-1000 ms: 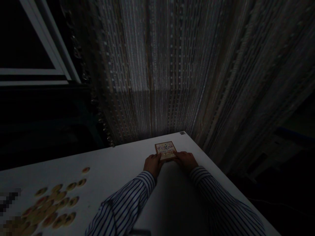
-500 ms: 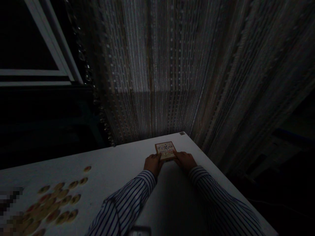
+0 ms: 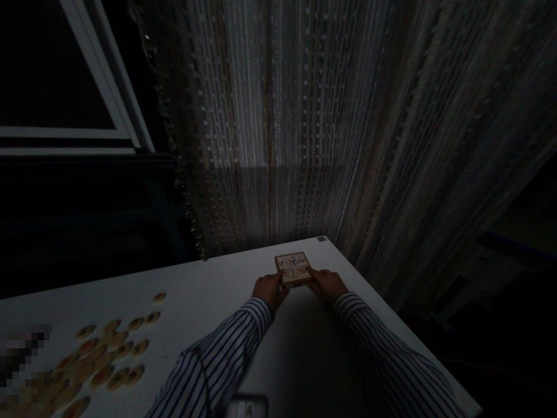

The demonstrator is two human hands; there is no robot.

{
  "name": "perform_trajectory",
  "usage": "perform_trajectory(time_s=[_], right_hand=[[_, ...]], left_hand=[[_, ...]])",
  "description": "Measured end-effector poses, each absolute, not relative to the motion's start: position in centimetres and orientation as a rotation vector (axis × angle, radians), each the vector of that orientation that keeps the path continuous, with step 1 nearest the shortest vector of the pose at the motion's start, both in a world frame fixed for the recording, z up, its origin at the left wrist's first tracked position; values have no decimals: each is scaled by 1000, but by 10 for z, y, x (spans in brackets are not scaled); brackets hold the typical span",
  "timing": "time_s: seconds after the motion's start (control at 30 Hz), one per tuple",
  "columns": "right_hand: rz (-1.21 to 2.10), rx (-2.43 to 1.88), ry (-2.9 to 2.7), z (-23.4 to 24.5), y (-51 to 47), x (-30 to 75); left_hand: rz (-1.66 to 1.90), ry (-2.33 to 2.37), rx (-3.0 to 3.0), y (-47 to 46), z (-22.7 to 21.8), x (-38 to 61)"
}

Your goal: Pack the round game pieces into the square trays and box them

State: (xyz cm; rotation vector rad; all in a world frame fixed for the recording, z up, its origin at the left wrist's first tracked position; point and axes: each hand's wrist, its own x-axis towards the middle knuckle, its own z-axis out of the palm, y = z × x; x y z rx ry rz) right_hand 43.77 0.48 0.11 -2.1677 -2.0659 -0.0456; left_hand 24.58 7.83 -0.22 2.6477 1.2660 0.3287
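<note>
A small flat box with a printed lid lies near the far right corner of a white table. Both of my hands are on its near edge. My left hand grips the near left corner with curled fingers. My right hand holds the near right corner, its fingers laid over the lid's edge. Striped shirt sleeves cover both forearms.
Several round tan discs are scattered on the table's left part. A beaded string curtain hangs right behind the table's far edge. A white window frame stands at the upper left. The table's right edge drops into dark floor.
The box and both hands stay put on the table. The view has shifted slightly to the left, so the discs and window frame sit further right in the picture.
</note>
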Motion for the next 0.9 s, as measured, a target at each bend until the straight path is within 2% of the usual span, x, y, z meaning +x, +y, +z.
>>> perform_trajectory(time_s=[0.6, 0.9], right_hand=[[-69, -1985, -1905, 25, -8, 415], [187, -1786, -1710, 33, -12, 388]], left_hand=[[584, 1222, 2397, 73, 40, 216], [721, 1170, 2253, 66, 55, 183]])
